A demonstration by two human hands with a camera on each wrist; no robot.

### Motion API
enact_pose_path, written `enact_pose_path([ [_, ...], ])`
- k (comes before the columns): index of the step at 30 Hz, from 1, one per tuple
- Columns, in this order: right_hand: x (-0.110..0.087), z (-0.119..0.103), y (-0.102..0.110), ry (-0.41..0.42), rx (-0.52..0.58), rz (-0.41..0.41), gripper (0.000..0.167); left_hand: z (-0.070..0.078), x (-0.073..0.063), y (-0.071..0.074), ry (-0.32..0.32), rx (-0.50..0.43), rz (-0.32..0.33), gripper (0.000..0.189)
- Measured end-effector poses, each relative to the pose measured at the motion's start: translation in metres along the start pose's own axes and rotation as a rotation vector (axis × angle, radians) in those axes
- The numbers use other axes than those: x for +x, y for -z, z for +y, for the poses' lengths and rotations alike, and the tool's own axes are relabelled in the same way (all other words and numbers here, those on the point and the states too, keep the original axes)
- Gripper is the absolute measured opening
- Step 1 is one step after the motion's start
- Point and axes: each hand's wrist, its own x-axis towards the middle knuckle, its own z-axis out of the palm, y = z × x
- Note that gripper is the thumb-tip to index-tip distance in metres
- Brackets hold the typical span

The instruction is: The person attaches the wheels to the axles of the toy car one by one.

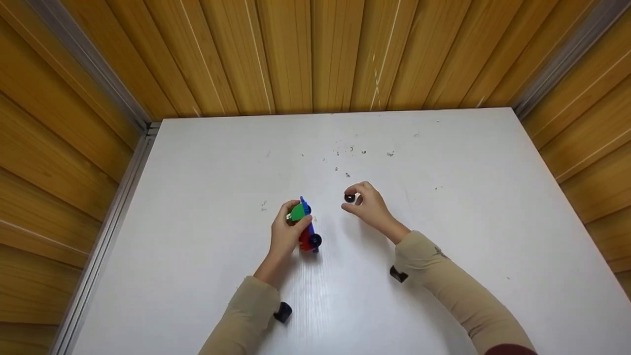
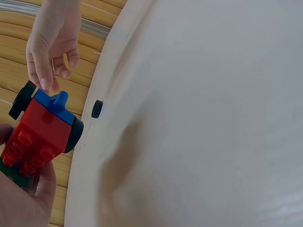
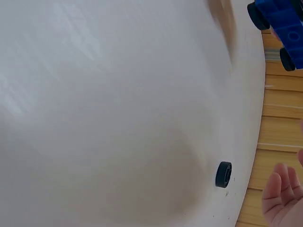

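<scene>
Fingers [image 1: 290, 205] of the left hand [image 1: 284, 235] are wrapped round a red-blue-green toy car [image 2: 45, 123], black-wheeled, raised over the white table [image 1: 222, 162]; right of the car, a loose black wheel [image 3: 223, 174] is overhung by the right hand [image 1: 370, 207], fingers parted, empty.

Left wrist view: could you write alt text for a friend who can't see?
A person's left hand grips a red, blue and green toy vehicle with black wheels. Beyond it hangs the right hand, holding nothing, and a loose black wheel lies on the white table.
</scene>
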Motion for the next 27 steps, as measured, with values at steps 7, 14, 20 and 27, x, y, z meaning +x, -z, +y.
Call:
enact_pose_path([
  [7,0.011,0.013,-0.002,-0.103,0.069,0.007,0.034,0.001,0.000,0.000,0.008,-0.006,-0.009,0.046],
  [14,0.017,0.028,-0.005,-0.237,0.109,0.011,0.036,0.000,0.001,0.000,-0.026,0.001,-0.043,0.046],
  [20,0.022,0.040,-0.011,-0.307,0.125,0.030,0.037,0.002,0.000,0.000,-0.016,0.007,-0.044,0.046],
  [27,0.026,0.045,-0.016,-0.314,0.073,0.045,0.036,0.002,0.001,-0.002,0.007,0.003,-0.049,0.046],
])
